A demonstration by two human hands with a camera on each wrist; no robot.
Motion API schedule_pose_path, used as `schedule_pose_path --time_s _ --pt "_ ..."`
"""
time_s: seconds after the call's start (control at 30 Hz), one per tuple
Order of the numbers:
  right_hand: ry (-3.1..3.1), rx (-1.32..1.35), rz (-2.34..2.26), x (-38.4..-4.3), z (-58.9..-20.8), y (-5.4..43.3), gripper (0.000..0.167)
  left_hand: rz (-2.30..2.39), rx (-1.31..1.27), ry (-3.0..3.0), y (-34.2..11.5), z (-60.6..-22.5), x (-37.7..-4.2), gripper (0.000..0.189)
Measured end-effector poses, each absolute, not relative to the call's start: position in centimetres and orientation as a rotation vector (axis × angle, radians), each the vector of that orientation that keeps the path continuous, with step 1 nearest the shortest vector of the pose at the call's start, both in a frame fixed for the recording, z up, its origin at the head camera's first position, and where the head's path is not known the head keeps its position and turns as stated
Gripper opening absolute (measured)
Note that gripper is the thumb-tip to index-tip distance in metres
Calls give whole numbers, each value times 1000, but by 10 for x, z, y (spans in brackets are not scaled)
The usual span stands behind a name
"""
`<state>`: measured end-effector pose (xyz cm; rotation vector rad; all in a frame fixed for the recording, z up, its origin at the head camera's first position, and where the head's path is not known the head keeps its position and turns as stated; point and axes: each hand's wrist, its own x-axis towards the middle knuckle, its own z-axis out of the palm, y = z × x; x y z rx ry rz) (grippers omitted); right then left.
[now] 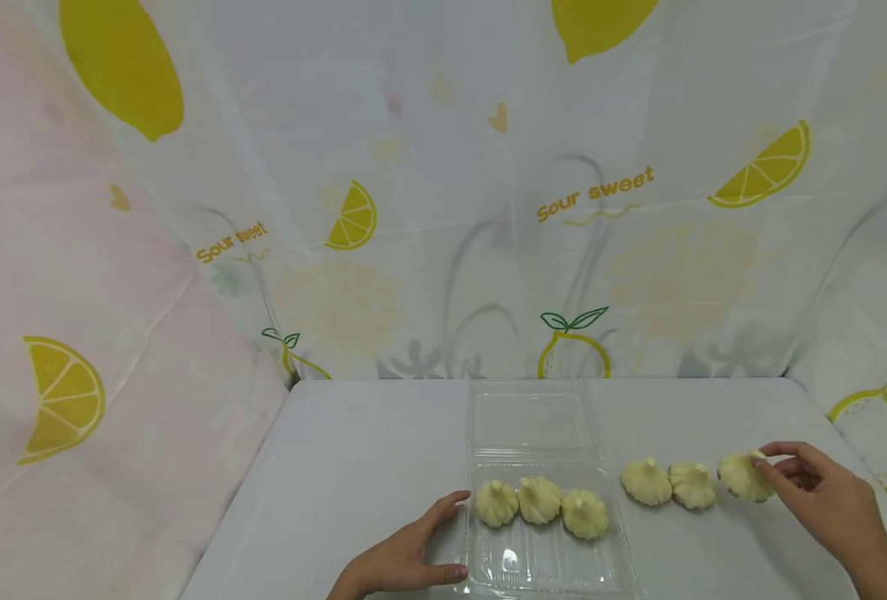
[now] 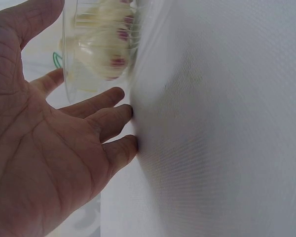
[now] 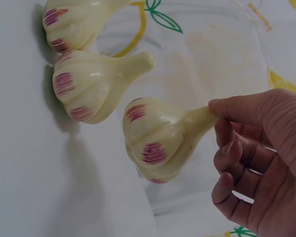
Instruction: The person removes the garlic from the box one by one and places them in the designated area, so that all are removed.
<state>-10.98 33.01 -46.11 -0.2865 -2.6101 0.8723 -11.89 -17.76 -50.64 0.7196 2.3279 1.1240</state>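
My right hand (image 1: 826, 500) pinches a garlic bulb (image 3: 153, 140) by its stem, between thumb and forefinger. The bulb is pale cream with purple streaks and hangs tilted, a little above the table. Left of it, two more garlic bulbs (image 1: 647, 482) sit side by side on the table. A clear plastic clamshell box (image 1: 541, 579) lies with its lid folded back, and three garlic bulbs (image 1: 539, 500) stand in a row inside its base. At the box's left rim is my left hand (image 1: 413, 550), thumb and forefinger spread along the edge, its other fingers extended in the left wrist view.
The box's transparent lid (image 1: 533, 421) lies flat toward the back of the white table (image 1: 361, 442). Behind and to both sides hangs a pale curtain (image 1: 428, 300) printed with lemons. The table's left edge slants near the pinkish side cloth.
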Motion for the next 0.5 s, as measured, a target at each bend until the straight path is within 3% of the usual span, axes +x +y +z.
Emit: schedule_pose_path --time_s 0.5 --pt "-2626 -309 905 -112 -476 336 27 1114 693 2335 -177 -505 -119 85"
